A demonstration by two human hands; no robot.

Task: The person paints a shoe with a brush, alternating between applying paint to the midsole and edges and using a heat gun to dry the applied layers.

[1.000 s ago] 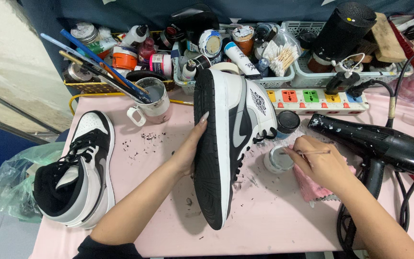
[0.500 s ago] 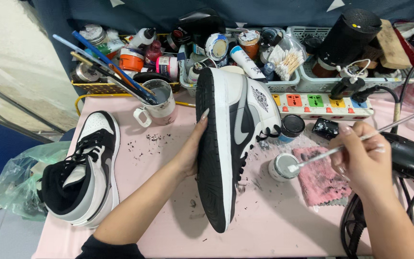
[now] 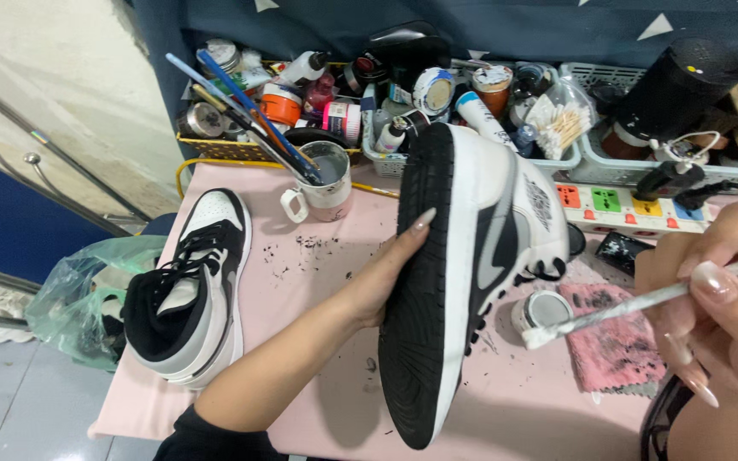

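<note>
Head view, left to right:
Second shoe (image 3: pixel 185 286): rests on the pink table (image 3: pixel 301 282), well left of both hands.
Mug (image 3: pixel 325 179): holds brushes, behind the left hand.
Left hand (image 3: pixel 386 273): fingers together, pressed flat on the black sole, propping the shoe (image 3: pixel 463 265) on edge.
Shoe axis: runs from far to near, sole facing left, white-and-grey side facing right.
Pot (image 3: pixel 541 309): small, open, just right of the shoe, under the brush tip.
Brush (image 3: pixel 634 303): tip points left at the shoe's side, near but apart.
Right hand (image 3: pixel 719 316): fingers pinch the brush handle; the nearer hand to the painted side.
Rag (image 3: pixel 617 346): pink, stained, below the brush.
</note>
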